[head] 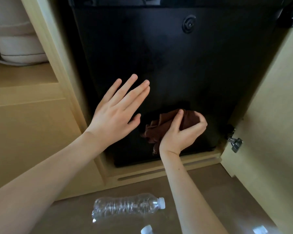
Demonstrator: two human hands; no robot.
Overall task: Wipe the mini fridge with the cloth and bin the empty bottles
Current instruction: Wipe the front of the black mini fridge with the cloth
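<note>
Fingers (pixel 195 115) of right hand (pixel 179 132) grip cloth (pixel 159 125) against fridge (pixel 159 56).

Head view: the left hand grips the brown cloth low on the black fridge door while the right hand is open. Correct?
Not quite. The head view shows the right hand gripping the brown cloth low on the black fridge door; the left hand is open.
</note>
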